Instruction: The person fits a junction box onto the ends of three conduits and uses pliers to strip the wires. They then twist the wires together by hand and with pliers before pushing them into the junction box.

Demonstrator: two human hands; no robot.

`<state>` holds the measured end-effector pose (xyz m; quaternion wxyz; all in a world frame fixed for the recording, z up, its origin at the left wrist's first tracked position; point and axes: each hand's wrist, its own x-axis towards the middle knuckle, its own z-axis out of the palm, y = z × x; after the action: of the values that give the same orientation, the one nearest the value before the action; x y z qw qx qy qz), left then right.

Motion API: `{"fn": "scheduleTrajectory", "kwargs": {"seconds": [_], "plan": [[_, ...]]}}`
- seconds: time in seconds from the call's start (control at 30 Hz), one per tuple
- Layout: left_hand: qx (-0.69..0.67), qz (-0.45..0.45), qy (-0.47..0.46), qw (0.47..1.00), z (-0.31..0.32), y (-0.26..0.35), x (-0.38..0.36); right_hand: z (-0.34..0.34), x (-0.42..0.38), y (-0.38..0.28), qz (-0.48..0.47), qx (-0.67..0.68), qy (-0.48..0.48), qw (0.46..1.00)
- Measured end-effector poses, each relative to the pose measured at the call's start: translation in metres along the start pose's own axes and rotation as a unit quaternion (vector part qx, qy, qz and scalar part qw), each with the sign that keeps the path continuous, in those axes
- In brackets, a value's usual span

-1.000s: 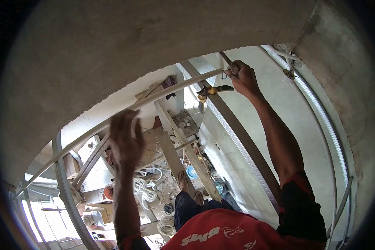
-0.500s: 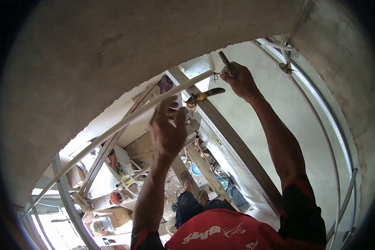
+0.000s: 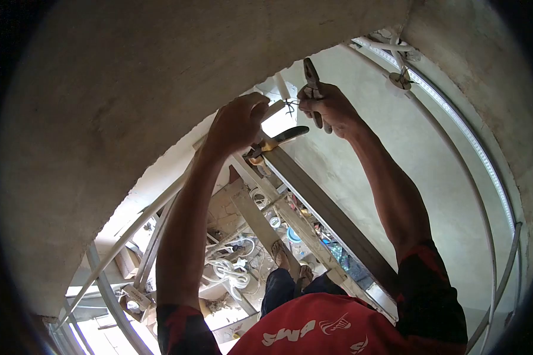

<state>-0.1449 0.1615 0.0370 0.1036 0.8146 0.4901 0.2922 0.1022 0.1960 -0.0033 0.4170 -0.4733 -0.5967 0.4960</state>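
While both arms reach up past the rough plaster edge, the left hand (image 3: 238,125) holds a long pale pipe (image 3: 142,222) close to its end, its grip wrapped around the tube; my reading is that this steadies the end where the thin wire (image 3: 291,106) sticks out. Right hand (image 3: 328,109) level with it and just beside: grip clenched on a pair of pliers (image 3: 311,72), nose upward, handles in the palm, while thumb and forefinger are near the wire. Whether those fingertips pinch it, I cannot tell. Carrying the tool in the palm presumably leaves the fingertips free for fine work. Pipe position: slanting from lower left, passing behind the left forearm, its end in the gap between the hands. A second pale tube (image 3: 282,87) shows just above that end; any connection through the wire is too small to make out. Below the hands, yellow-and-black pliers (image 3: 285,136) rest at the upper end of a long beam (image 3: 331,216), probably parked there to be within easy reach. Footing: a plank (image 3: 256,214) under a sandalled foot, likely chosen for height. Well below, a loose white coil (image 3: 228,273) lies among clutter. To the right, apart from both hands, a round box (image 3: 398,83) with wire ends sits along another conduit (image 3: 450,139).
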Motion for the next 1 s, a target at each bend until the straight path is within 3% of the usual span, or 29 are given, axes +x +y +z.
{"fn": "scheduleTrajectory", "kwargs": {"seconds": [0.07,0.2,0.27,0.3,0.37,0.43,0.5,0.57,0.77,1.0], "plan": [[-0.085,-0.080,-0.130,0.985,0.003,0.004,0.027,-0.003,0.006,0.008,0.003,0.037,-0.030,0.999],[-0.053,-0.056,-0.224,0.971,0.024,-0.005,0.062,-0.005,0.009,0.013,0.056,0.158,-0.014,0.986],[-0.096,-0.132,-0.201,0.966,0.030,-0.002,0.066,-0.013,0.019,0.022,0.047,0.136,-0.030,0.989],[-0.244,-0.175,-0.168,0.939,0.040,-0.007,0.067,-0.013,0.019,0.018,0.066,0.115,-0.018,0.991],[-0.251,-0.172,-0.122,0.945,0.045,-0.008,0.069,-0.010,0.030,0.025,0.054,0.077,-0.019,0.995],[-0.205,-0.160,-0.127,0.957,0.036,0.003,0.070,-0.001,0.024,0.014,0.018,0.168,-0.007,0.986],[-0.157,-0.156,-0.129,0.967,0.035,0.009,0.072,-0.002,0.029,0.006,0.065,0.140,-0.009,0.988],[-0.236,-0.184,-0.136,0.944,0.034,0.013,0.070,-0.002,0.031,0.004,0.071,0.128,-0.008,0.989],[-0.294,-0.213,-0.137,0.922,0.039,0.011,0.071,-0.003,0.035,0.008,0.051,0.162,-0.016,0.985],[-0.239,-0.195,-0.112,0.945,0.046,0.011,0.068,-0.001,0.036,0.009,0.076,0.102,-0.036,0.991]]}}
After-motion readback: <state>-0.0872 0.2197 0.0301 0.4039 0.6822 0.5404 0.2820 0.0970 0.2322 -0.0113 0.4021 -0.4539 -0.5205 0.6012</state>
